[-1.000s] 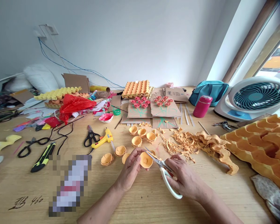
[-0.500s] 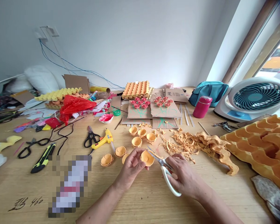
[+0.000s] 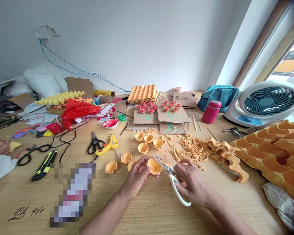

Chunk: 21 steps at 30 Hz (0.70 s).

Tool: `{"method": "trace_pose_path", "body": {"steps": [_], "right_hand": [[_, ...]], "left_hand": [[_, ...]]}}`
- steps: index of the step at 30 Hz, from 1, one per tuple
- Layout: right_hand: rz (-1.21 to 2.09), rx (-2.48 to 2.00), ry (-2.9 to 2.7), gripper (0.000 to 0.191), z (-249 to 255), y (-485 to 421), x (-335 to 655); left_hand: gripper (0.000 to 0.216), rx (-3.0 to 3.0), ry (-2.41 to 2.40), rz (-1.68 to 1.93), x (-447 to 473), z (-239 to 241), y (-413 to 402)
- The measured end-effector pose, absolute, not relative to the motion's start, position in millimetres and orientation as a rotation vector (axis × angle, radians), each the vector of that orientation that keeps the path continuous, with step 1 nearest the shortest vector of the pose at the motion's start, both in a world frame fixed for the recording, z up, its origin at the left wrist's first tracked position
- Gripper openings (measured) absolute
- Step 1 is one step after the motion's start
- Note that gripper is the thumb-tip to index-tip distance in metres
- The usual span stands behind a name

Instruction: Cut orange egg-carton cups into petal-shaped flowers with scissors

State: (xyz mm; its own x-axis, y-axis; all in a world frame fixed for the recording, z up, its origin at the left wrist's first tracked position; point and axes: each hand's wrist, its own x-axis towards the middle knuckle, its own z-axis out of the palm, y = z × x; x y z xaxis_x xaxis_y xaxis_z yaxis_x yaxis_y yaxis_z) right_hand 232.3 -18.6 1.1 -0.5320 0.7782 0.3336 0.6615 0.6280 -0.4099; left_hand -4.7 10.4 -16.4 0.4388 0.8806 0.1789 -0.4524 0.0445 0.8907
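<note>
Between its thumb and fingers, my left hand [image 3: 140,174] holds an orange egg-carton cup [image 3: 154,166], its hollow turned toward me. White-handled scissors [image 3: 177,191] are gripped in my right hand [image 3: 192,181], with the blades at the cup's right rim. A thin orange trimming lies along the blades. Several trimmed cups [image 3: 143,148] stand behind and left of my hands, some looking nested in layers. One of them is partly covered by my left hand. Curled orange scraps [image 3: 189,150] are heaped beyond my right hand.
A yellow glue gun [image 3: 109,147], black scissors [image 3: 95,144] and a utility knife [image 3: 44,164] lie left. Red paper flowers [image 3: 147,107] sit on cardboard behind. Orange egg trays [image 3: 274,150], a pink bottle [image 3: 211,112] and a fan [image 3: 267,101] stand right. Another person's hand [image 3: 0,147] shows at far left.
The scissor blades remain at the cup's rim with hardly any shift. At the far left, the other person's hand and white sleeve have come further into view. The view has shifted slightly.
</note>
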Motion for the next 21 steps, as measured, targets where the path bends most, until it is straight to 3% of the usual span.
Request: {"method": "trace_pose_path", "body": {"steps": [7,13,21], "right_hand": [[0.322,-1.081,-2.368,0.029,1.4,-17.5,234.0],[0.277,-1.146,-2.354,0.019,1.0,-17.8,230.7],[0.266,-1.199,-2.379,0.021,1.3,-18.5,229.9]], "left_hand": [[0.028,0.955,0.49,1.177,-2.9,-8.2,8.1],[0.028,0.996,0.538,1.17,-2.5,-9.2,7.8],[0.03,1.062,0.528,1.066,-1.2,-15.5,7.2]]}}
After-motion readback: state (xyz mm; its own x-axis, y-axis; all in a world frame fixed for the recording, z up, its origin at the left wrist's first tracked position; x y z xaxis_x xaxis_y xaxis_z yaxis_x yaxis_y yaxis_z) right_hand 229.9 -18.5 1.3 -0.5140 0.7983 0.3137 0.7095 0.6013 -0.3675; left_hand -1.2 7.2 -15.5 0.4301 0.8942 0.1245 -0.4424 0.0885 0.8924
